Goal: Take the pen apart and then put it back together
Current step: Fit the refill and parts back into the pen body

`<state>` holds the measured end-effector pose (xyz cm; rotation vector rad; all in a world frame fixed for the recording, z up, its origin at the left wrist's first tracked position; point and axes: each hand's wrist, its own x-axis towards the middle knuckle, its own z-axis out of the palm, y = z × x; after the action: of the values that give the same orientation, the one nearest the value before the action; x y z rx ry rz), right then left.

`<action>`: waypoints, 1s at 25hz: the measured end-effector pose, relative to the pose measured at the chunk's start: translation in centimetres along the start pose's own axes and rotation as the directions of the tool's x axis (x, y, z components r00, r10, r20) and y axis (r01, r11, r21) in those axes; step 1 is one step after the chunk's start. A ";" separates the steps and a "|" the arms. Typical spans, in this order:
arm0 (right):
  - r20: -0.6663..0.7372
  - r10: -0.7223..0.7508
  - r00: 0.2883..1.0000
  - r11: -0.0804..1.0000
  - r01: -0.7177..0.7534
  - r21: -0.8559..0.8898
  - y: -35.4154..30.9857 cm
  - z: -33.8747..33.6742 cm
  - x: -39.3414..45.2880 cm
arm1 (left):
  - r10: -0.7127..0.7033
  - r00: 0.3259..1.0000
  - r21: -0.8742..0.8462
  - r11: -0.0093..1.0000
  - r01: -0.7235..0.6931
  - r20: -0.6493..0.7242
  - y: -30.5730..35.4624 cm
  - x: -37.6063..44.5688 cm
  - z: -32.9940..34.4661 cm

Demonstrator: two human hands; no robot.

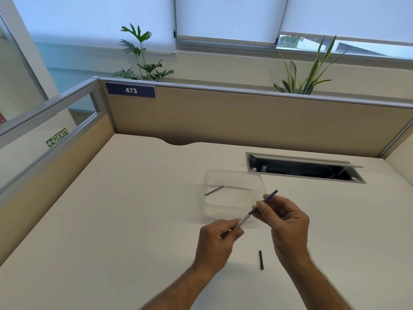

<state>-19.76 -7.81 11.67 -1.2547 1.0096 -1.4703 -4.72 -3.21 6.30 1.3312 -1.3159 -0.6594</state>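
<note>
Both hands (218,237) (285,218) pinching pen (245,217), container (233,194) rim just beyond

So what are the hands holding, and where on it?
Both hold one pen. The left hand pinches its pale lower end; the right hand pinches the dark part near the middle, leaving the far end free.

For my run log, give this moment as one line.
left hand: grips pen | right hand: pinches pen | cap: desk | rod: tub

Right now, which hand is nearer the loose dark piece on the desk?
Right. The right hand is just above-right of the loose dark piece; the left hand sits farther off to its left.
</note>
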 end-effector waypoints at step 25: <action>-0.053 0.387 0.921 0.749 -0.347 -0.565 3.7 -4.4 0.4 | -0.179 0.984 -0.163 0.971 0.174 -0.014 -0.2 0.3 -0.1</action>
<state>-23.67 -9.02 7.56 -1.3902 1.6213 -0.8293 -4.44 -3.51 6.20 1.3291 -1.1045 -0.8485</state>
